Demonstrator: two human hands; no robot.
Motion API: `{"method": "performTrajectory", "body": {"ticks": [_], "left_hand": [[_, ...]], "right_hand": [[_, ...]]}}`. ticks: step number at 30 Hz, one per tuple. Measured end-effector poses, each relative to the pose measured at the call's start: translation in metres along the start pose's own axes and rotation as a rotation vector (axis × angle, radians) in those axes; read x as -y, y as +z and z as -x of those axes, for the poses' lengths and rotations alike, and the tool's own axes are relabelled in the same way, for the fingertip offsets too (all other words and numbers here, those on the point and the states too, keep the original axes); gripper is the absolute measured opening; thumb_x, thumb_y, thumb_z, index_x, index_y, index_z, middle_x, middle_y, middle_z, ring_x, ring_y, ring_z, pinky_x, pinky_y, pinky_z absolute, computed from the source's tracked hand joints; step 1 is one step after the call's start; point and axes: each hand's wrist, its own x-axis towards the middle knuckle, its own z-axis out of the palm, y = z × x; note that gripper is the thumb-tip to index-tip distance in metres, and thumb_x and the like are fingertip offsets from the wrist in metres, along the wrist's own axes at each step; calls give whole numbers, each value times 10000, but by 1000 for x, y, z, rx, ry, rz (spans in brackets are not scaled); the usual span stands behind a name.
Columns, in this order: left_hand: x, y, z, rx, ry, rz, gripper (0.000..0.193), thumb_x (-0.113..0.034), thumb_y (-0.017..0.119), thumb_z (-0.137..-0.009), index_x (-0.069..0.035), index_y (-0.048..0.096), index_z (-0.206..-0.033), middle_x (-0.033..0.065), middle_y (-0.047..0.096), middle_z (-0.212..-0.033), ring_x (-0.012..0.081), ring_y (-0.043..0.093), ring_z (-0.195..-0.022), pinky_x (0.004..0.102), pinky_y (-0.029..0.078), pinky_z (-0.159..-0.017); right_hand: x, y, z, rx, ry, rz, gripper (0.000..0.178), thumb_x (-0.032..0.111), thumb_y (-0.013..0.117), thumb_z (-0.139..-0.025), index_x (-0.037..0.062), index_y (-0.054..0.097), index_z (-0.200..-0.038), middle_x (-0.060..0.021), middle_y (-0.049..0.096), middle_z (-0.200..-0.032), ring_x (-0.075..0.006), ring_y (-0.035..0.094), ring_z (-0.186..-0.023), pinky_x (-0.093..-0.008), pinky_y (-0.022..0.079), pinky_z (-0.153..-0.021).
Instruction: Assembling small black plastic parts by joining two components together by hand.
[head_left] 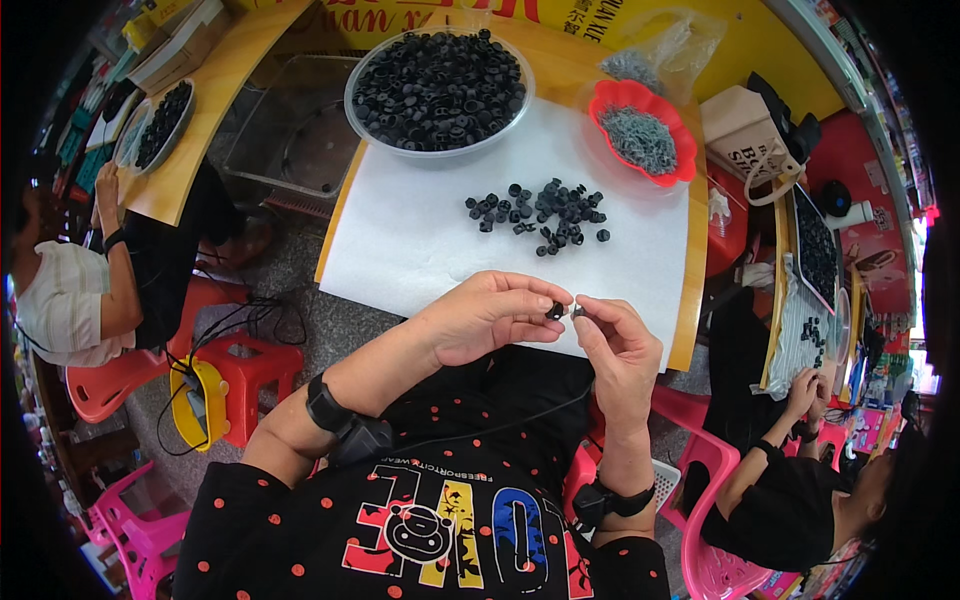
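Left hand (490, 318) pinches a black part (555, 312), right hand (622, 350) a small piece (579, 311), above the white sheet's (410, 240) near edge; room extends left of the black pile (560, 206).

In the middle, the left hand (500, 318) covers part of a black piece (555, 312) with its fingertips. The right hand (620, 345) pinches a small bit (578, 311), mostly hidden and too tiny for me to make out. Toward half past one, the grey bits (642, 140) tangle so thickly that I can't tell their shape, and the crumpled clear bag (690, 45) runs off at the top edge. Near twelve, the heaped black parts (440, 90) bury the bottom of their bowl (351, 100). At six, the seated person's shirt (300, 530) is cut off below. At nine, a co-worker (75, 295) fades into the dark rim. Between three and four, whatever another co-worker's hands (808, 392) hold is too small to tell.
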Motion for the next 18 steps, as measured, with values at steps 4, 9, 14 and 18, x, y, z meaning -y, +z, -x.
{"method": "performTrajectory", "body": {"ticks": [4,9,14,18], "left_hand": [[-2,-2,3,18,18,-12,249,-49,568,-909,36,584,-1142,94,635,-988,157,658,-900,289,551,-869],[1,-6,2,33,27,9,243,-56,574,-911,23,560,-1141,93,627,-991,155,660,-901,282,555,-862],[2,-9,1,53,19,9,211,-68,564,-925,21,556,-1115,98,622,-1000,164,656,-934,259,562,-846],[-1,-4,3,60,31,21,213,-69,567,-925,20,558,-1118,95,622,-1002,156,656,-915,262,560,-845]], "right_hand": [[4,3,1,-16,-63,70,220,-42,643,-832,-32,656,-1052,-75,617,-967,-107,597,-857,-213,478,-745],[5,8,2,-77,-248,326,235,-44,686,-766,-14,661,-998,-92,642,-910,-115,614,-728,-233,491,-669],[6,11,0,-96,-319,381,238,-44,703,-738,-11,655,-969,-101,650,-872,-128,613,-656,-245,495,-628],[8,11,-1,-55,-382,430,239,-47,704,-734,-9,654,-965,-106,649,-870,-141,611,-632,-252,499,-611]]}}
